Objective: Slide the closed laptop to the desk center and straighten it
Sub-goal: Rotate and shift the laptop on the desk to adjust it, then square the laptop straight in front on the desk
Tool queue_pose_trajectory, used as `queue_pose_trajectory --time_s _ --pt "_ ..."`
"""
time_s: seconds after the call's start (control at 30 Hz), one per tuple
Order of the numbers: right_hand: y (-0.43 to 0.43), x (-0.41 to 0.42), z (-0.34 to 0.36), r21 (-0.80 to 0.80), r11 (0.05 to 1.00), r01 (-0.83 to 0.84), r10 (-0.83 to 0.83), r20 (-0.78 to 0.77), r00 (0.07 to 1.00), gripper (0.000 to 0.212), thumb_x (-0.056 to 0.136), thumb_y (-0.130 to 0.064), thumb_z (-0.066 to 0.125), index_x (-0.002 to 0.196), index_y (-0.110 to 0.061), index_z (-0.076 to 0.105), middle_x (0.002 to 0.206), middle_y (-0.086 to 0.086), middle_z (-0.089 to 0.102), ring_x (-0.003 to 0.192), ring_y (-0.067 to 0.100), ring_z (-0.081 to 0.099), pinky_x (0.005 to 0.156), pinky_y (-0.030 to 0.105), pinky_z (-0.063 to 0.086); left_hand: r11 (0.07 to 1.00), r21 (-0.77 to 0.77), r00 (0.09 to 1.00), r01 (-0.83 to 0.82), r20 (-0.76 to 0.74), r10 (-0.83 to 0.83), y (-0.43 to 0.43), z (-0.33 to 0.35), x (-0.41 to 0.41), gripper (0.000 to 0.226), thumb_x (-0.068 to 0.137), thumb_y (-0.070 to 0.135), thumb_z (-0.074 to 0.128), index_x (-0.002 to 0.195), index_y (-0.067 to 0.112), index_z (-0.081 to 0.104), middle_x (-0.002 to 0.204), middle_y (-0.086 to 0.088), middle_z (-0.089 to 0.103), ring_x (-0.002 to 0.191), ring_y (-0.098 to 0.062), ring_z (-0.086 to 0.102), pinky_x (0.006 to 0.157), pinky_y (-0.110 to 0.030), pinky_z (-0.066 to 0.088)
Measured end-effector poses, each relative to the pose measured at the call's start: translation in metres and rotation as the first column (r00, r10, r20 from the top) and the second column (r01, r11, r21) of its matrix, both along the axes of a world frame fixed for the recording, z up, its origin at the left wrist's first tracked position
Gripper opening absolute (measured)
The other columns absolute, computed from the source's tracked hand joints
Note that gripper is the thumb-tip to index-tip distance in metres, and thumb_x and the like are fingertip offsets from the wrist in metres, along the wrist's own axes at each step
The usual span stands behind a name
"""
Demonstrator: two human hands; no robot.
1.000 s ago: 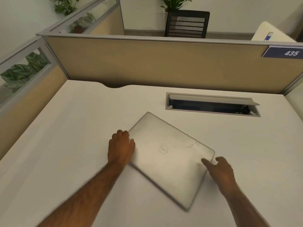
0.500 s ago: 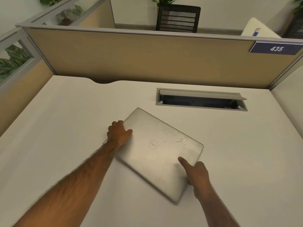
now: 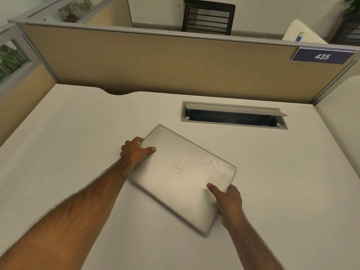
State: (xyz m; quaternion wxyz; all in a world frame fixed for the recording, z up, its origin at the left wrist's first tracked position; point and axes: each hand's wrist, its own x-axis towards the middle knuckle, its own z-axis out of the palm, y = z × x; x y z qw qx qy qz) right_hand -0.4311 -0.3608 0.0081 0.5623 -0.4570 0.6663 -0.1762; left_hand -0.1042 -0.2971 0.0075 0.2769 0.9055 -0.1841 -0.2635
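Note:
A closed silver laptop (image 3: pixel 183 176) lies flat on the white desk (image 3: pixel 78 133), turned at an angle so one corner points to the far left and another toward me. Its lid shows a round logo and some scratches. My left hand (image 3: pixel 136 151) grips the laptop's left edge, thumb on the lid and fingers curled around the side. My right hand (image 3: pixel 228 203) holds the near right edge, thumb pressed on the lid, fingers wrapped under the side.
An open cable tray (image 3: pixel 233 115) is sunk into the desk just beyond the laptop. Beige partition walls (image 3: pixel 165 63) close the desk at the back and left, with a blue sign reading 435 (image 3: pixel 322 56). A black chair (image 3: pixel 208 18) stands behind the partition.
My right hand has moved in from beside the laptop and taken hold of its near right edge. My left hand has shifted along the left edge to a firmer grip.

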Motion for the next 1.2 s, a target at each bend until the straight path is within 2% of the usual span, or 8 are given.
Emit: queue_pose_trajectory --time_s 0.07,0.23,0.43,0.67,1.2 --pt "-0.002 0.0 0.001 -0.01 1.0 -0.01 0.009 -0.014 1.0 0.063 0.066 -0.048 0.087 0.117 -0.018 0.064 0.119 0.007 0.069 0.123 0.037 0.061 0.1 0.06 0.055 0.999 -0.025 1.0 -0.02 -0.004 0.02 0.004 -0.002 0.0 0.064 0.069 0.055 0.081 0.123 0.029 0.06 0.129 -0.01 0.054 0.127 -0.032 0.044 0.106 -0.046 0.043" --pt "-0.01 0.005 0.001 -0.053 0.997 -0.057 0.055 -0.036 0.998 0.065 0.07 -0.048 0.087 0.124 -0.021 0.061 0.128 0.01 0.063 0.12 0.034 0.061 0.101 0.054 0.055 0.992 -0.08 0.995 -0.095 -0.024 0.094 0.022 -0.006 -0.001 0.062 0.068 0.052 0.083 0.12 0.027 0.061 0.129 -0.009 0.054 0.125 -0.031 0.048 0.102 -0.048 0.048" --pt "-0.029 0.019 0.003 -0.109 0.981 -0.16 0.152 -0.08 0.985 0.076 0.071 -0.05 0.085 0.134 -0.019 0.057 0.134 0.013 0.059 0.118 0.036 0.063 0.103 0.053 0.054 0.979 -0.106 0.985 -0.174 -0.012 0.173 0.046 -0.006 0.002 0.063 0.069 0.05 0.083 0.121 0.023 0.059 0.127 -0.012 0.056 0.121 -0.035 0.054 0.1 -0.05 0.051" --pt "-0.053 0.042 0.009 -0.137 0.961 -0.239 0.219 -0.141 0.965 0.085 0.069 -0.048 0.089 0.14 -0.019 0.053 0.138 0.013 0.056 0.117 0.035 0.064 0.101 0.052 0.056 0.962 -0.122 0.97 -0.243 -0.013 0.243 0.066 -0.003 -0.001 0.065 0.072 0.05 0.081 0.124 0.021 0.056 0.13 -0.013 0.053 0.123 -0.036 0.051 0.099 -0.051 0.05" --pt "-0.069 0.06 0.007 -0.127 0.94 -0.317 0.285 -0.219 0.933 0.082 0.066 -0.039 0.092 0.136 -0.017 0.055 0.136 0.013 0.054 0.12 0.036 0.061 0.102 0.051 0.055 0.952 -0.094 0.957 -0.29 -0.034 0.288 0.074 -0.007 -0.006 0.065 0.077 0.044 0.08 0.13 0.015 0.054 0.135 -0.016 0.053 0.125 -0.038 0.051 0.099 -0.048 0.05"
